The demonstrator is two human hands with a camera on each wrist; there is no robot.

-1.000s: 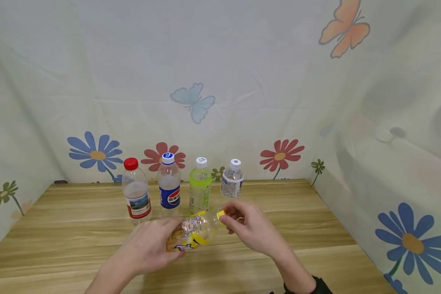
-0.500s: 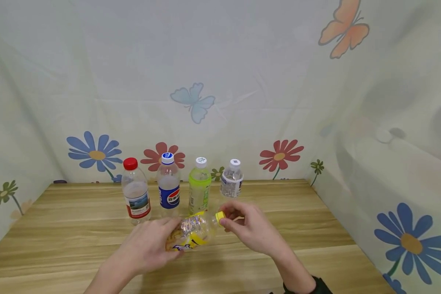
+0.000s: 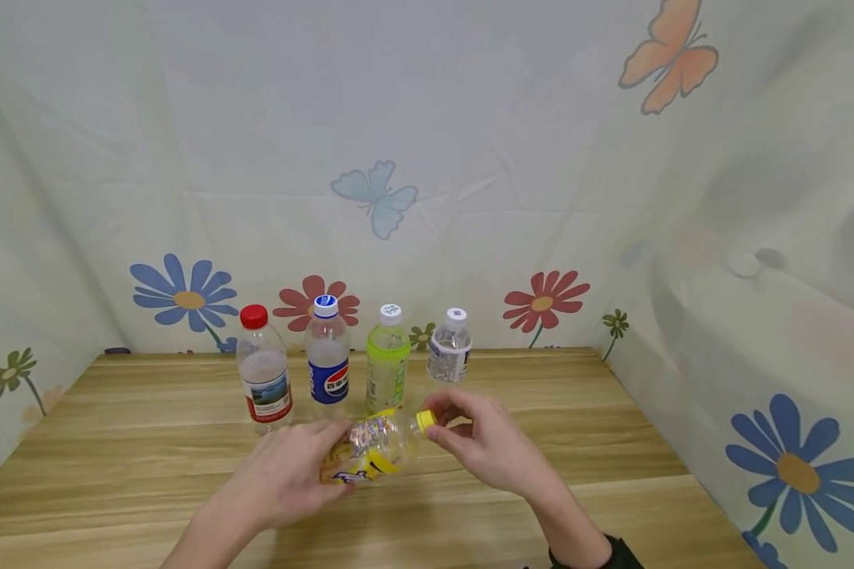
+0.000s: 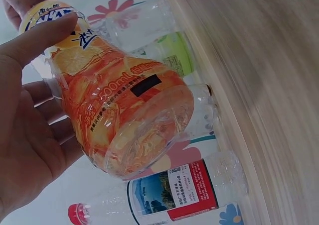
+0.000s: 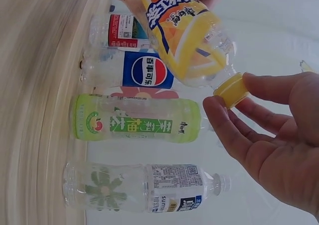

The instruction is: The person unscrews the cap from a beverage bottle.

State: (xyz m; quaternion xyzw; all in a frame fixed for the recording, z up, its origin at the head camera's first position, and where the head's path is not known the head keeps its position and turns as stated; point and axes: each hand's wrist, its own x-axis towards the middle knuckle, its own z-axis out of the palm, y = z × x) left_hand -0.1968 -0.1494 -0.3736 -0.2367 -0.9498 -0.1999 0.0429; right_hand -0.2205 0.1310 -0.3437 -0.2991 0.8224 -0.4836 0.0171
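Note:
A clear bottle with an orange and yellow label (image 3: 368,448) is held tilted on its side above the table, its neck toward the right. My left hand (image 3: 288,474) grips it round the body near its base; the left wrist view shows the thumb (image 4: 52,33) across the label and the ridged bottom facing the camera. On the neck sits a yellow cap (image 5: 232,90). My right hand (image 3: 487,442) pinches this cap between thumb and fingertips, with the other fingers curled loosely behind.
Behind the hands stand a red-capped bottle (image 3: 264,379), a blue-labelled cola bottle (image 3: 328,363), a green-labelled bottle (image 3: 387,363) and a small clear bottle (image 3: 450,352) in a row. A wood-grain table (image 3: 149,450) meets a flower-printed cloth wall (image 3: 413,261).
The right fingertips have shifted slightly on the yellow cap, which shows a little more of its side. The left hand and the bottle stay almost in place.

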